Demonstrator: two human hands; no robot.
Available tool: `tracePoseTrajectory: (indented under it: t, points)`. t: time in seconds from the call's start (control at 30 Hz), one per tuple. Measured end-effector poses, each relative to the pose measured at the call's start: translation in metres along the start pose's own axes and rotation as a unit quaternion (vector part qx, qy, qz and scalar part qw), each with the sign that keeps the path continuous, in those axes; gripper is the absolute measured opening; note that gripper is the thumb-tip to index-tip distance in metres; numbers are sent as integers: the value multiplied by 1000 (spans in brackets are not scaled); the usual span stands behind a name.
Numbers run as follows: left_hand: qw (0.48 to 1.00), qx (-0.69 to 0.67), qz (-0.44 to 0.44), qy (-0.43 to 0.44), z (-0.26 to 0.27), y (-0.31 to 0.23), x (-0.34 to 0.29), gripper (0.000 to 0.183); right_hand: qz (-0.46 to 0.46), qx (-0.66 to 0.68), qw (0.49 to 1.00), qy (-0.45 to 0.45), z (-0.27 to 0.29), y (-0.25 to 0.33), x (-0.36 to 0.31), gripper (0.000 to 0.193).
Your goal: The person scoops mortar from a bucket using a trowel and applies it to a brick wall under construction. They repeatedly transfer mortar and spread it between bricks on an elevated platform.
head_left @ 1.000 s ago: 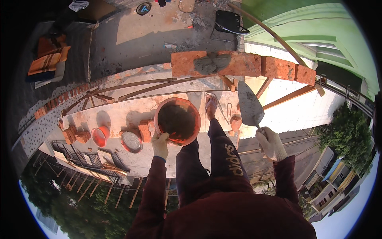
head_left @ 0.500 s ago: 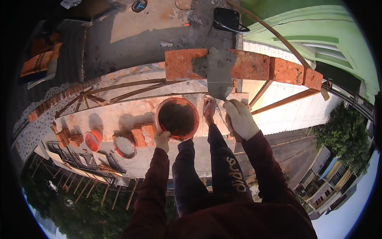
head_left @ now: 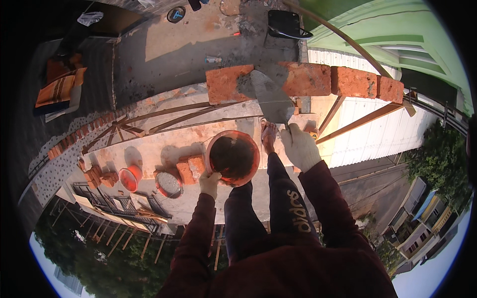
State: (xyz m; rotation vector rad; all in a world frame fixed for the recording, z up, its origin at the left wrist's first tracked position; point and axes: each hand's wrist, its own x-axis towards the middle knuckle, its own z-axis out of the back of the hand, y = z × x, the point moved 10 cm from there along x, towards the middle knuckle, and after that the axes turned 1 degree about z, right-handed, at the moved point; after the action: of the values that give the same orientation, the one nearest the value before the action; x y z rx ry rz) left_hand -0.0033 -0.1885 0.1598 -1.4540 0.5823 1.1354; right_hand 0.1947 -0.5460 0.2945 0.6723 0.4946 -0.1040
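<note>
Gripping the trowel [head_left: 272, 102] by its handle, the right hand [head_left: 301, 147] puts the blade across the brick row [head_left: 309, 80], right over a patch of wet mortar [head_left: 272, 73]; whether it touches, I can't tell. And the left hand [head_left: 209, 183], clamped on the rim, has the orange bucket [head_left: 253, 165] just left of the foot [head_left: 269, 135]! Loose bricks [head_left: 190, 169] lie farther left.

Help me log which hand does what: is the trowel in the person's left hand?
No, the gloved right hand holds the trowel, while the gloved left hand grips the orange bucket at its rim.
</note>
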Motion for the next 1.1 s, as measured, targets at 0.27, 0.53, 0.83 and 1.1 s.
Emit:
tracePoseTrajectory:
  t: [0.27, 0.53, 0.83, 1.1]
  points:
    - [1000, -9, -18, -22, 16, 1, -1, 14, -210, 381, 898, 62, -3, 7, -45, 30]
    - [999, -31, -13, -26, 23, 12, 0, 17, -212, 452, 862, 89, -70, 16, -17, 34]
    - [1000, -12, -18, -9, 20, 8, -3, 21, -57, -8, 998, 34, -4, -20, -8, 25]
    - [999, -20, -35, -6, 19, -4, -14, 21, -148, -226, 963, -3, 134, -70, -102, 24]
